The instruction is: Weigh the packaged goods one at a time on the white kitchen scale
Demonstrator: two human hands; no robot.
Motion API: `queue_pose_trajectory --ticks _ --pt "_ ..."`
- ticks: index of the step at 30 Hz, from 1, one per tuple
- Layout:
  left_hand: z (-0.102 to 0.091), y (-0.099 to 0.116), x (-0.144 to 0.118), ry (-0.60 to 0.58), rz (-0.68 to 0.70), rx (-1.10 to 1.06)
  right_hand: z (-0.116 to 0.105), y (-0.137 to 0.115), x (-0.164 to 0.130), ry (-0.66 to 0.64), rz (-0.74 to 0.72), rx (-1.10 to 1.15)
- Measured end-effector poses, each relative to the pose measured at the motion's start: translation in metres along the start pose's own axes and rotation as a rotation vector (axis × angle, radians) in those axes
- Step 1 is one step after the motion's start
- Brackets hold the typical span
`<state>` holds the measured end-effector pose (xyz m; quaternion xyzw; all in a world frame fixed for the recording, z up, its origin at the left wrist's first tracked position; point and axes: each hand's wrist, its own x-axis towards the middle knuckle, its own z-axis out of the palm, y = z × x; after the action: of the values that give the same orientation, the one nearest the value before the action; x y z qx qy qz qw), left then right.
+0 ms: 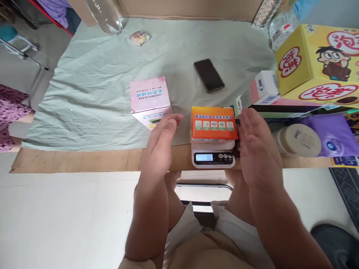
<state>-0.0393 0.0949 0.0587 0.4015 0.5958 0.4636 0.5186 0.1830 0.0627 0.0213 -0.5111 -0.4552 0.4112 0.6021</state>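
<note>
An orange soap box [214,125] lies on a small white kitchen scale [194,160] at the table's front edge. Lit digits show on the scale's display, too small to read surely. To the left of the box, my left hand [162,144] is held up with its fingers stretched, apart from the box and holding nothing. My right hand [258,149] stands flat beside the box's right end, fingers straight; whether it touches the box I cannot tell. Just beyond my left hand is a pink cup box [150,93], its near corner hidden by the fingers.
A black phone [209,74] lies behind the scale. Crowding the right side are a yellow snack box [294,78], small cartons [263,87], a lidded Dove jar [303,140] and a purple pack [333,134]. Farther back are a wrapped snack [139,38] and a plastic bottle [108,16].
</note>
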Motion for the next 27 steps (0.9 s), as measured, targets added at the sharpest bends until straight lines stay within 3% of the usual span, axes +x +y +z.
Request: queue_pose_trajectory --ticks 6,13,15,19,23,27 --pt "0.002 -0.004 0.004 -0.083 -0.033 -0.022 0.000 0.009 0.002 0.125 -0.028 0.071" --pt "0.009 -0.009 0.011 -0.036 -0.121 0.054 0.022 -0.006 0.009 0.085 -0.012 0.033" --pt "0.013 -0.008 0.011 -0.075 -0.141 0.069 0.024 -0.006 0.008 0.073 -0.014 0.011" --pt "0.024 -0.002 0.013 -0.224 -0.102 0.154 0.021 0.001 0.003 0.025 0.000 -0.064" --pt "0.030 -0.003 0.018 -0.219 -0.159 0.181 0.017 0.009 0.002 -0.009 0.057 -0.053" --pt "0.031 -0.012 0.022 -0.193 -0.107 0.210 0.016 0.012 0.001 -0.014 0.094 -0.040"
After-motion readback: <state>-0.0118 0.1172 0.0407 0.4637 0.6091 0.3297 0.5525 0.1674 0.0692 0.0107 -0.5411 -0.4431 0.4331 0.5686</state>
